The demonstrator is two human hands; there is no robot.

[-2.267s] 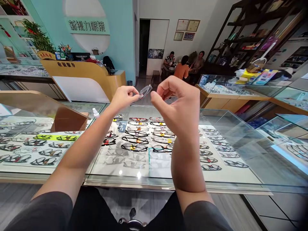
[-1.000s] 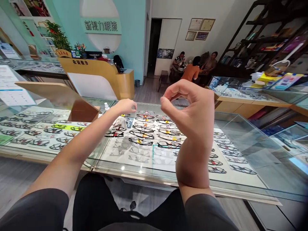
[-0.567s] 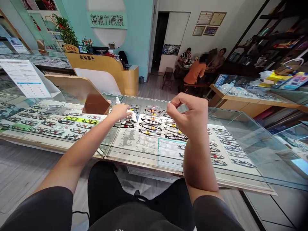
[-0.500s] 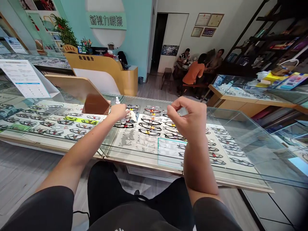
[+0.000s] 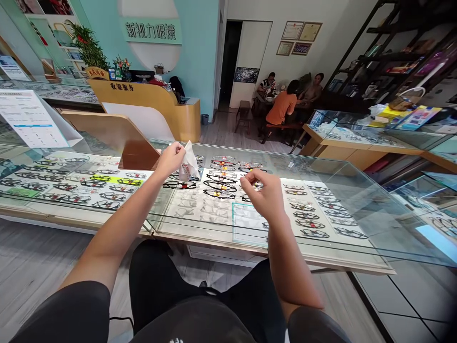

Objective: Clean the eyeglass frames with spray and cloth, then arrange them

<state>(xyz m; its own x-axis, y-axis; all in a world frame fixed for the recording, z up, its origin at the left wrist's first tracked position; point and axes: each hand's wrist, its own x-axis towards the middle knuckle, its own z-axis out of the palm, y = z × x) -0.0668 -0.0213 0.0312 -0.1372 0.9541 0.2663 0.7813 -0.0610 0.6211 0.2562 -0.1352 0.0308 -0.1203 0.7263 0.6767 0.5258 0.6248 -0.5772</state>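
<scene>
My left hand (image 5: 171,157) is closed in a pinch on the top of a thin white cloth (image 5: 189,163), which hangs down over the glass with faint reddish marks on it. My right hand (image 5: 264,193) is raised above the glass counter top, thumb and fingers curled together; whatever may be between the fingertips is hidden or too small to make out. Beneath the glass between both hands, eyeglass frames (image 5: 219,186) lie in columns, some with red or yellow tags. A blue-edged sheet (image 5: 248,226) is below my right hand.
A brown wooden panel (image 5: 107,131) stands tilted beside my left hand, with a white sign (image 5: 32,119) farther left. The glass showcase (image 5: 360,195) runs on to the right. Behind are a cashier desk (image 5: 189,119) and several seated people (image 5: 282,109) at a table.
My left hand has lifted the white cloth, which was bunched on the glass and now hangs. My right hand has moved lower and left. The view has turned slightly to the right.
</scene>
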